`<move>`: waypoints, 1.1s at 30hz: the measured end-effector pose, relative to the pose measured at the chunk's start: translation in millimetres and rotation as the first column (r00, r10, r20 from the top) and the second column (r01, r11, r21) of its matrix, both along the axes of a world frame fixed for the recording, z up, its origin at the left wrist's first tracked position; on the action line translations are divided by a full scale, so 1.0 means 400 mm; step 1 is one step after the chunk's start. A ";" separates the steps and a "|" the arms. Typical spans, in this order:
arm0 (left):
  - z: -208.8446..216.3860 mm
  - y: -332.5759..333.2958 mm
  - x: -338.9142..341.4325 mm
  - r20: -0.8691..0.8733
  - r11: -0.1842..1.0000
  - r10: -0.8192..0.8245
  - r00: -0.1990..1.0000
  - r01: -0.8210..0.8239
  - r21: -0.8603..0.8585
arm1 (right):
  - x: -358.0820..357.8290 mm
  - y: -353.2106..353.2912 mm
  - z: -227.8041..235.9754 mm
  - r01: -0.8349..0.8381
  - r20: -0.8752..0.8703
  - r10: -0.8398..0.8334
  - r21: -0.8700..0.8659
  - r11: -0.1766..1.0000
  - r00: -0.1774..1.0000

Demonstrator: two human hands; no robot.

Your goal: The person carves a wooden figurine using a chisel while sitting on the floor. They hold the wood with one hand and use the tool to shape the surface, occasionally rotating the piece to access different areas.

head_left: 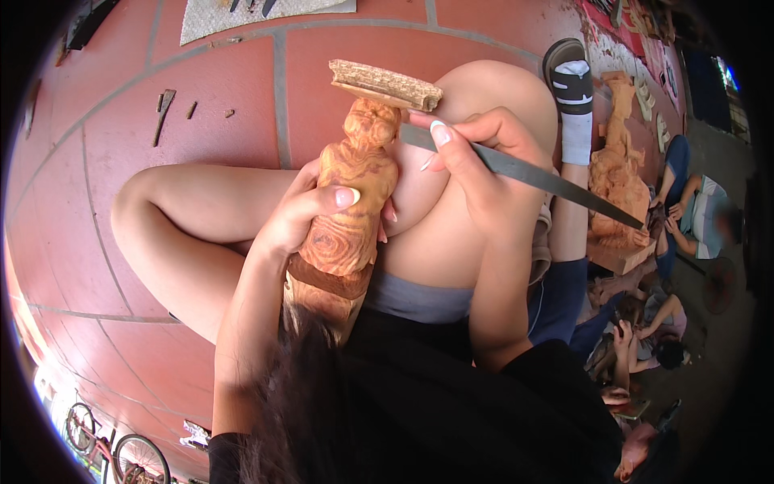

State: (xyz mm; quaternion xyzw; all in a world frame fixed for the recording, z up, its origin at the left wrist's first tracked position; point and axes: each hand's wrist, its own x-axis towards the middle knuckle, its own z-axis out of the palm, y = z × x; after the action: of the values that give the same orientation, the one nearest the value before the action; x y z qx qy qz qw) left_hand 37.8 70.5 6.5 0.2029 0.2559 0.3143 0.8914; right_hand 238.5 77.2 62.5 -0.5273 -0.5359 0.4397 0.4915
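A carved wooden figurine (355, 173) with swirling grain leans upright over my lap. Its rounded head carries a rough slab of wood (383, 84), and its lower end is a plainer wooden block (326, 290), partly covered by hair. My left hand (294, 214) wraps round the figurine's body, thumb across the front. Between thumb and fingers, my right hand (488, 153) grips a flat grey metal file (556, 184). Its broad end is beside the figurine's neck; whether it touches the wood I cannot tell. The narrow end points out to the right.
On the red tiled floor (218, 105) lie a small chisel-like tool (163, 117) and wood bits. A pale mat (266, 16) holds tools. At right are a sandalled foot (572, 89), a large wood carving (617, 194) and several people. A bicycle (113, 448) stands lower left.
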 end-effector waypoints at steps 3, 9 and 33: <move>0.001 0.004 0.001 -0.001 1.000 0.006 1.000 -0.006 0.010 | -0.028 0.003 0.014 -0.034 -0.038 0.034 0.020 0.999 0.999; -0.002 -0.005 -0.001 0.012 1.000 0.013 1.000 -0.013 -0.013 | -0.006 0.004 0.011 0.040 0.029 -0.039 -0.035 0.999 0.999; -0.006 0.002 -0.004 0.009 1.000 -0.001 1.000 0.002 -0.006 | 0.018 0.004 0.001 -0.269 0.389 0.138 0.305 0.914 0.911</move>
State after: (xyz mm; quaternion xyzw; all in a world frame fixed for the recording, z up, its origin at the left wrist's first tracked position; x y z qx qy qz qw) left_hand 36.1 71.2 4.0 0.1989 0.2529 0.3136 0.8934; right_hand 245.8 78.7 62.9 -0.4425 -0.7393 0.2822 0.4219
